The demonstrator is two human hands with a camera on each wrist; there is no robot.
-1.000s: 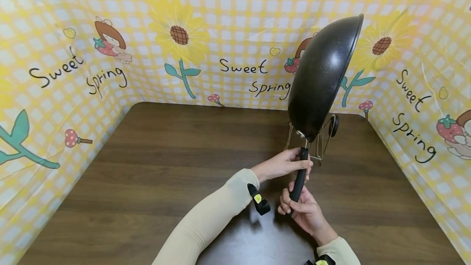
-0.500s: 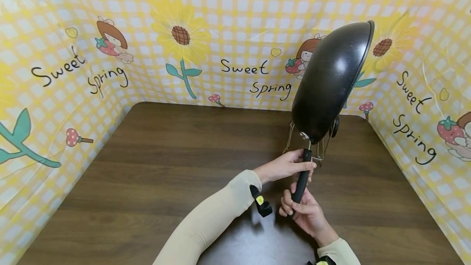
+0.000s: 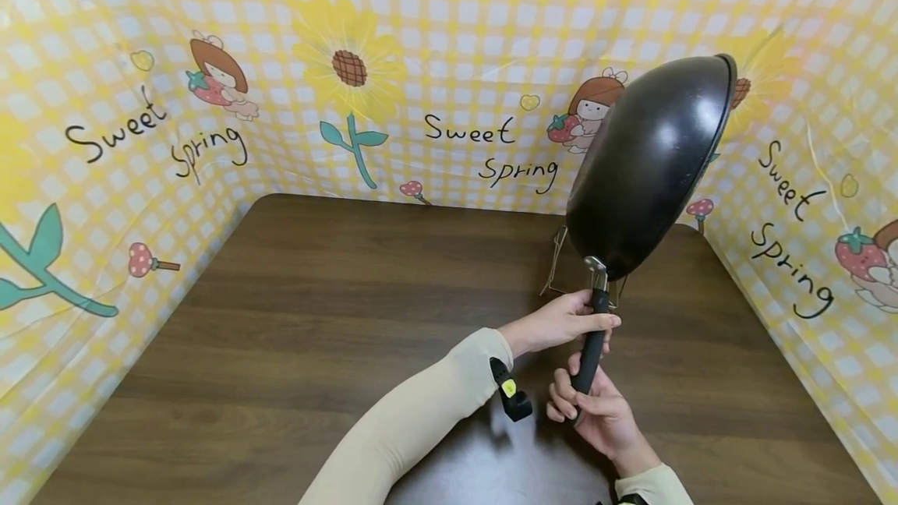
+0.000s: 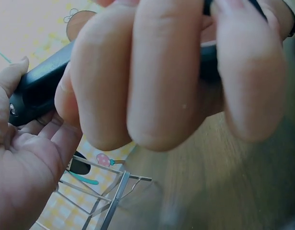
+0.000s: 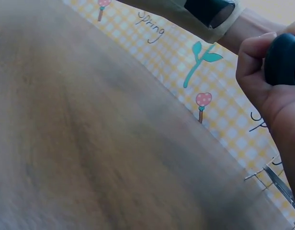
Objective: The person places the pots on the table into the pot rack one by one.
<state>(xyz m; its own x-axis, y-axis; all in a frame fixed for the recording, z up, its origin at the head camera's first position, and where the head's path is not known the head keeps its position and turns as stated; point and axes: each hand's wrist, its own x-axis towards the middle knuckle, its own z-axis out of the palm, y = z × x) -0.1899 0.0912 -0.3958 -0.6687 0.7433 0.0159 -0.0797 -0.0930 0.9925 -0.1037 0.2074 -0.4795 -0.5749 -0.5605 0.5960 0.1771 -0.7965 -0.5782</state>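
A black wok (image 3: 648,170) is held up tilted to the right, its dark outer side facing me in the head view. My left hand (image 3: 564,324) grips the upper part of its black handle (image 3: 591,357), near the metal joint. Lower down, the fingers of my right hand (image 3: 606,411) curl round the handle's end. In the left wrist view the curled left fingers (image 4: 162,81) fill the middle, and the handle (image 4: 39,86) runs out behind them. The right wrist view has the handle's end (image 5: 284,60) in the right hand (image 5: 286,105). The wok's inside is hidden.
Behind the wok on the brown wooden table (image 3: 351,294) stands a metal wire rack (image 3: 554,259), largely covered by the wok. It also appears in the left wrist view as a wire rack (image 4: 114,201). A yellow checked cloth (image 3: 463,61) surrounds the table at the back and sides.
The wok has swung to the right and slightly down, leaning further over and covering more of the rack. Both hands have shifted a little right and down with the handle, keeping their grip.
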